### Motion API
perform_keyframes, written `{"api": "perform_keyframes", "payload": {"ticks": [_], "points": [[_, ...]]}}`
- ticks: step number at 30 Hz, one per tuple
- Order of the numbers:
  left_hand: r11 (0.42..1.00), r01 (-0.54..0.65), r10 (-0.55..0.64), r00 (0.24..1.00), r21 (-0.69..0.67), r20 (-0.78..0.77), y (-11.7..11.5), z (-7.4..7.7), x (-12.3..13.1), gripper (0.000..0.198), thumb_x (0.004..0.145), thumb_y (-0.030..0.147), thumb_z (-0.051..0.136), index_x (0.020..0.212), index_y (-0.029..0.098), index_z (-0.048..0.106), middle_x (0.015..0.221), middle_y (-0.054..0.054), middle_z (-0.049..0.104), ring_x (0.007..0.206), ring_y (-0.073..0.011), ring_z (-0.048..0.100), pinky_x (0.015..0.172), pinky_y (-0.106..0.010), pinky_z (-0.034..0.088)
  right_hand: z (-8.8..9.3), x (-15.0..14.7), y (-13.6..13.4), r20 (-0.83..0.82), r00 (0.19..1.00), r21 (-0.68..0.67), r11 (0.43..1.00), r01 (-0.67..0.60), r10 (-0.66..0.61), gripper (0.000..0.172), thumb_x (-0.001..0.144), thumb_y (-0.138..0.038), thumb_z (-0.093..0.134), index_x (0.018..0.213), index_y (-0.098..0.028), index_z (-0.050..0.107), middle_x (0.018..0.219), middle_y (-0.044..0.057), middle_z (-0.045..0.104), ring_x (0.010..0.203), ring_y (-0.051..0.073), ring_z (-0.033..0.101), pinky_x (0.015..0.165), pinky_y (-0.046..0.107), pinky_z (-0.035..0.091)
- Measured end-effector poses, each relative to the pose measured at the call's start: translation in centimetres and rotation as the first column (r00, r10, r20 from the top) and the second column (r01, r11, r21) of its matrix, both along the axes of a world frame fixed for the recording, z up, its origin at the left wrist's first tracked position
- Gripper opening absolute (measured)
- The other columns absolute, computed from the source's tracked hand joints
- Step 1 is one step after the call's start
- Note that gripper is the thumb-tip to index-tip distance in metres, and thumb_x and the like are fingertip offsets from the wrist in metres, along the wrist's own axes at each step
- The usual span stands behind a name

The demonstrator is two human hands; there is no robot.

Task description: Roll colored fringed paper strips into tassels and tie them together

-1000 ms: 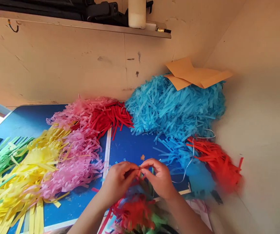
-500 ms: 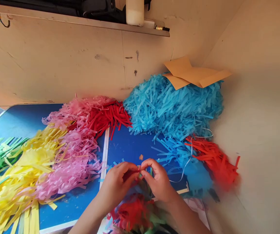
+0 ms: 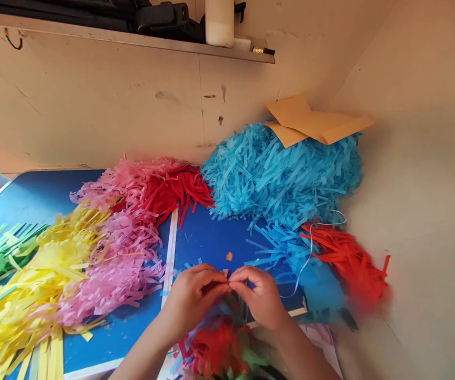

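My left hand (image 3: 193,295) and my right hand (image 3: 259,298) meet at the fingertips over the table's front edge, both closed in a pinch. A tiny reddish bit of a tissue paper strip (image 3: 225,273) pokes up between them; the fingers cover the rest. Below my wrists hangs a bunch of red tissue fringe (image 3: 215,351), with green and bluish strips mixed in, partly blurred. A thin white string (image 3: 299,275) curves from near my right hand towards the blue and red fringe on the right.
On the blue table (image 3: 207,237) lie fringe piles: green (image 3: 1,253), yellow (image 3: 61,258), pink (image 3: 128,253), red (image 3: 175,190) and a big light-blue heap (image 3: 282,174). Orange paper pieces (image 3: 318,122) top the heap. Red fringe (image 3: 349,264) sits at right. A shelf (image 3: 132,38) runs above.
My fingertips have drawn closer together, and the red strip that showed at my left fingers is now mostly hidden. The piles have stayed put.
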State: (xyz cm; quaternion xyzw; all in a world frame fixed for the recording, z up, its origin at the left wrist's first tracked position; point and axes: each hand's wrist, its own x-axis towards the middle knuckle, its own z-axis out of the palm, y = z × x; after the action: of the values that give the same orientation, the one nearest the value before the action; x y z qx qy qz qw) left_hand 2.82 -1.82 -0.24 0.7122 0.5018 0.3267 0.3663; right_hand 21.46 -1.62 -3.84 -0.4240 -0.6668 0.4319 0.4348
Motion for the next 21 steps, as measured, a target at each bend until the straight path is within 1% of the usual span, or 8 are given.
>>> {"api": "perform_keyframes", "payload": {"ticks": [5,8,10,12,14,17,21], "points": [[1.000,0.004,-0.002,0.997,0.019,-0.083,-0.14,-0.26,-0.45,0.019,0.087,0.032,0.061,0.079,0.022,0.075,0.075,-0.005,0.074,0.066,-0.0153,0.067,0.060,-0.023,0.049,0.11,0.33,-0.06,0.035,0.998,0.032,0.998,0.050,-0.051,0.012,0.091,-0.025,0.062,0.081,-0.024,0.068,0.079,0.001,0.073,0.076,0.017,0.068,0.075,0.029,0.052],[0.997,-0.031,0.039,0.994,0.070,-0.102,-0.24,-0.34,-0.48,0.016,0.083,0.035,0.067,0.093,0.023,0.074,0.089,-0.006,0.075,0.081,-0.0192,0.069,0.071,-0.027,0.052,0.27,0.45,-0.04,0.075,0.997,0.068,0.997,0.026,-0.031,0.011,0.091,-0.025,0.061,0.083,-0.025,0.068,0.081,0.001,0.073,0.077,0.017,0.068,0.074,0.028,0.052],[0.993,-0.020,0.033,0.992,0.113,-0.119,-0.18,-0.34,-0.32,0.017,0.082,0.034,0.071,0.095,0.024,0.073,0.094,-0.005,0.076,0.087,-0.0212,0.069,0.079,-0.032,0.051,0.36,0.41,-0.11,0.093,0.996,0.087,0.996,0.000,-0.009,0.010,0.092,-0.024,0.060,0.086,-0.025,0.068,0.084,0.001,0.073,0.078,0.017,0.068,0.075,0.028,0.052],[0.990,0.035,-0.014,0.988,0.140,-0.151,-0.07,-0.36,-0.14,0.008,0.084,0.031,0.069,0.086,0.025,0.073,0.088,-0.003,0.076,0.083,-0.0200,0.070,0.084,-0.036,0.048,0.38,0.33,-0.23,0.102,0.995,0.101,0.995,-0.014,0.003,0.010,0.093,-0.023,0.059,0.087,-0.025,0.067,0.085,0.001,0.072,0.080,0.017,0.067,0.077,0.027,0.051],[0.985,0.070,-0.040,0.982,0.158,-0.185,0.03,-0.44,-0.05,0.008,0.087,0.028,0.066,0.081,0.025,0.072,0.083,-0.001,0.076,0.076,-0.0183,0.069,0.087,-0.038,0.044,0.30,0.28,-0.35,0.112,0.994,0.101,0.995,-0.019,0.007,0.010,0.093,-0.021,0.059,0.088,-0.025,0.066,0.087,0.001,0.071,0.082,0.016,0.066,0.078,0.027,0.050],[0.983,0.064,-0.026,0.976,0.172,-0.217,-0.01,-0.66,-0.08,0.008,0.086,0.026,0.066,0.082,0.024,0.072,0.082,-0.001,0.077,0.074,-0.0179,0.069,0.089,-0.040,0.041,0.08,0.30,-0.45,0.127,0.992,0.077,0.997,-0.019,0.009,0.010,0.093,-0.020,0.059,0.087,-0.025,0.065,0.086,0.000,0.070,0.081,0.016,0.065,0.078,0.026,0.049],[0.980,0.048,-0.001,0.970,0.191,-0.241,-0.20,-0.86,-0.19,0.009,0.086,0.023,0.063,0.079,0.023,0.070,0.079,-0.001,0.076,0.072,-0.0173,0.068,0.087,-0.039,0.042,-0.13,0.36,-0.39,0.133,0.991,0.064,0.998,0.003,-0.011,0.012,0.093,-0.019,0.057,0.085,-0.024,0.064,0.083,0.000,0.068,0.080,0.016,0.064,0.077,0.026,0.048]]}}
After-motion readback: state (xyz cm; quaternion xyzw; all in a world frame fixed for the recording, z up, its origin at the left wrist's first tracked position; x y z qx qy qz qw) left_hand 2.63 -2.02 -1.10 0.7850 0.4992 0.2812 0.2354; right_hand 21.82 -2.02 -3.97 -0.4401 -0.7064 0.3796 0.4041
